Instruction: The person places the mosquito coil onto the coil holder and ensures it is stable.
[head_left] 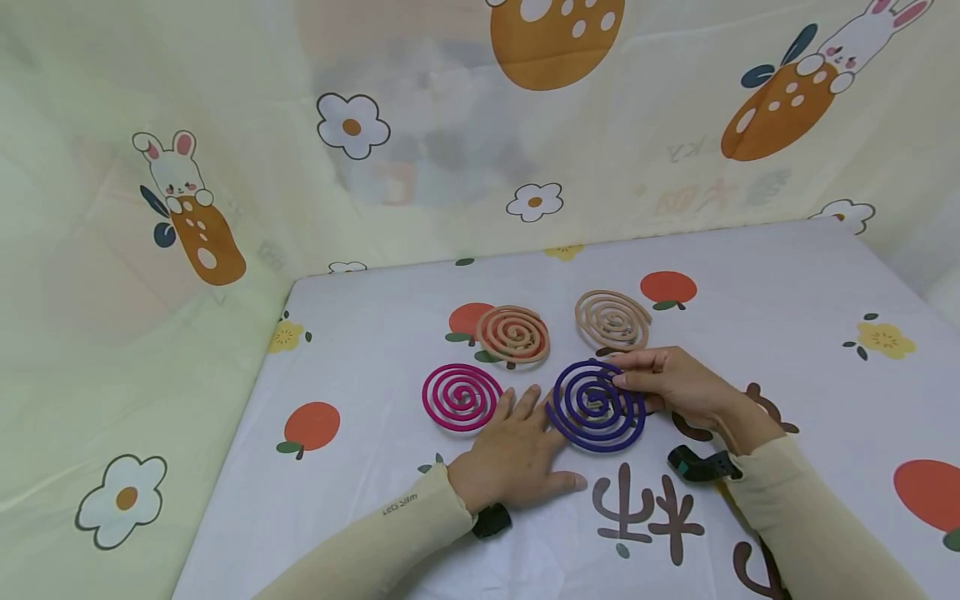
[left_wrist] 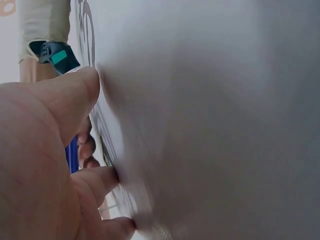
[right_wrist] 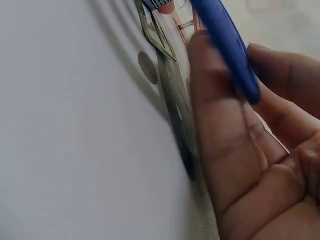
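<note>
A dark blue mosquito coil [head_left: 596, 406], a flat spiral, is pinched at its right rim between the thumb and fingers of my right hand [head_left: 678, 387]. Its thick blue edge shows between those fingers in the right wrist view. Palm down, my left hand [head_left: 513, 458] lies between the blue coil and a magenta coil [head_left: 462, 397], fingers spread and thumb stretched to the right. In the left wrist view its fingertips [left_wrist: 112, 175] touch the white cloth. Whether they also touch the blue coil, I cannot tell. Below the blue coil is a flat grey-green thing [right_wrist: 175, 100], its kind unclear.
Two tan coils [head_left: 513, 335] [head_left: 612, 320] lie flat beyond the hands. A white cloth [head_left: 375, 333] printed with fruit, flowers and characters covers the table. Pale printed curtains [head_left: 442, 217] stand behind and to the left. Each wrist wears a dark band.
</note>
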